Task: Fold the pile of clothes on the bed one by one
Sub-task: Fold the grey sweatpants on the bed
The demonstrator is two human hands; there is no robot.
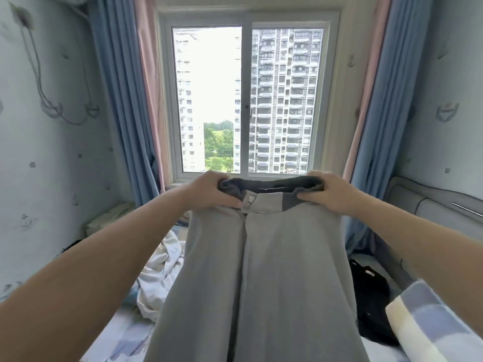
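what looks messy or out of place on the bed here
Nothing is damaged or spilled. The left hand and right hand hold the grey trousers straight by the waistband. Only the white garment and the black garment lie crumpled on the bed, not yet folded.

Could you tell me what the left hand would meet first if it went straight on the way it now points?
Most likely the window, near its lower frame. The left hand, gripping the grey trousers, points toward it and nothing shows between them, though depth is unclear.
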